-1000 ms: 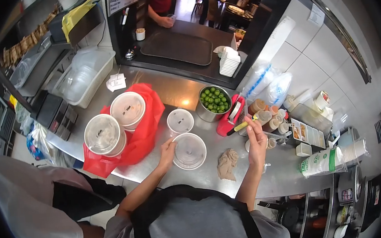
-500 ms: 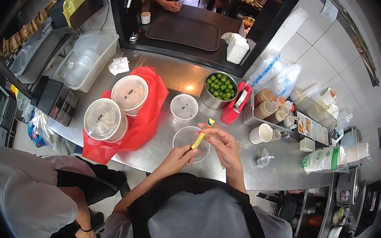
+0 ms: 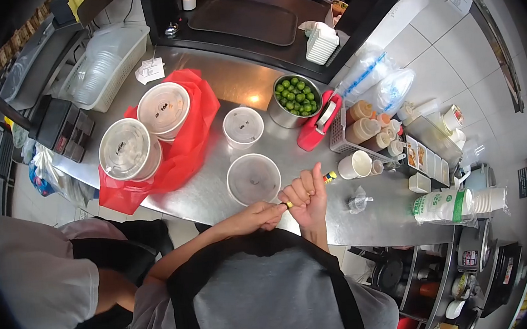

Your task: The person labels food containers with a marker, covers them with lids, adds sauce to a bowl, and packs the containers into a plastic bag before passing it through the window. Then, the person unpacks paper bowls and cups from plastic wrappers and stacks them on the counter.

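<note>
Low over the counter's front edge, my right hand is closed in a fist, thumb up, around a slim yellow marker-like stick. Its colourful end pokes out on the right. The fingers of my left hand pinch at the stick's other end, where a bit of yellow shows between the two hands. Most of the stick is hidden in my fist. Just beyond my hands stands a round lidded tub. A smaller lidded tub with dark writing on its lid sits behind it.
Two large lidded tubs rest on a red plastic bag at left. A metal pot of limes, a red tape dispenser and a basket of sauce bottles are right. A co-worker stands close at left.
The stick has turned and gone into my right hand, which has closed from a looser hold into a fist. My hands moved nearer my body, uncovering the round tub. The view shifted slightly.
</note>
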### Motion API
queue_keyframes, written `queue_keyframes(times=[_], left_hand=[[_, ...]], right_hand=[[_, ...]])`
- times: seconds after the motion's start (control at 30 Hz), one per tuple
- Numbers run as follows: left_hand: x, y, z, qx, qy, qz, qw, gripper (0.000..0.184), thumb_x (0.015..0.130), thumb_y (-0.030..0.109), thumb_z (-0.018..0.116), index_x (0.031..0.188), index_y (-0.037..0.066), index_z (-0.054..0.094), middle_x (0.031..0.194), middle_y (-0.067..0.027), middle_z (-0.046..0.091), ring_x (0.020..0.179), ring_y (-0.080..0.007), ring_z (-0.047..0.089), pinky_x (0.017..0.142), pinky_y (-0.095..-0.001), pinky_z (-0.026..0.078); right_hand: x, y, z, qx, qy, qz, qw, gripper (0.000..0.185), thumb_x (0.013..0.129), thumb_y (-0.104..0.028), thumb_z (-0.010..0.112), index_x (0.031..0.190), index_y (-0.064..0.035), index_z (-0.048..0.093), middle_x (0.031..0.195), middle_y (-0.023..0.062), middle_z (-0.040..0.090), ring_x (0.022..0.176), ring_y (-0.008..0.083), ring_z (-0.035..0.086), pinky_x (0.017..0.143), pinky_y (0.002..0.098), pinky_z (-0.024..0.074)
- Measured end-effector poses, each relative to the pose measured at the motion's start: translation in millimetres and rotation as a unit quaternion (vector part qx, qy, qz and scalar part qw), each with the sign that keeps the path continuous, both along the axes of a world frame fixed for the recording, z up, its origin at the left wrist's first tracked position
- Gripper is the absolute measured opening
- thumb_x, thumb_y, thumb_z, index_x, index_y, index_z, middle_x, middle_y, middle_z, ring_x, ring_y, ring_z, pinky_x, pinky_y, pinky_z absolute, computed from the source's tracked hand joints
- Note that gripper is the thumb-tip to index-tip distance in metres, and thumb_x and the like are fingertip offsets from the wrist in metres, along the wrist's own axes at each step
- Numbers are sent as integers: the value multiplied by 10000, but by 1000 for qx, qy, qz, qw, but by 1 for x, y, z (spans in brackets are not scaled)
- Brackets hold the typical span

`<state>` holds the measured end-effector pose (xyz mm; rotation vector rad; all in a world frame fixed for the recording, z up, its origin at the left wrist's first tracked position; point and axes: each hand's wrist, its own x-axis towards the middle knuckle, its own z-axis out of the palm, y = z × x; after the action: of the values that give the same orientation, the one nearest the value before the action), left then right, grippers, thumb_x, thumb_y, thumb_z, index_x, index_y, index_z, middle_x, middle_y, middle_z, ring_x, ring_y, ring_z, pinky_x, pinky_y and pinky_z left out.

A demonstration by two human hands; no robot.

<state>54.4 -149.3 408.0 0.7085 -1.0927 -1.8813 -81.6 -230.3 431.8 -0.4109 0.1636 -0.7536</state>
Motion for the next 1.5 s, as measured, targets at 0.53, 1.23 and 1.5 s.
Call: queue_keyframes(times=[0.53,1.23,1.5], left_hand=[[84,-2,-105,25,-314,375,872,276,861,223,590,893,31,394,733,-64,526,622,-134,546,573,-280,463],[59,1,-95,198,-96,232,948,527,792,102,663,1053,48,208,838,-210,567,679,-269,645,602,-325,567],[60,1,-99,202,-98,233,946,521,791,102,666,1043,63,212,818,-193,568,673,-262,643,588,-317,563]], right_hand=[[-52,-49,44,-31,12,-280,959,725,823,-700,258,852,-30,535,733,124,586,670,274,572,716,371,465],[42,-28,-118,-453,456,-191,742,269,696,-62,683,592,-50,435,526,4,445,470,76,407,442,254,319],[43,-26,-115,-448,468,-192,737,257,701,-56,665,593,-43,432,534,14,444,465,89,402,444,261,316]])
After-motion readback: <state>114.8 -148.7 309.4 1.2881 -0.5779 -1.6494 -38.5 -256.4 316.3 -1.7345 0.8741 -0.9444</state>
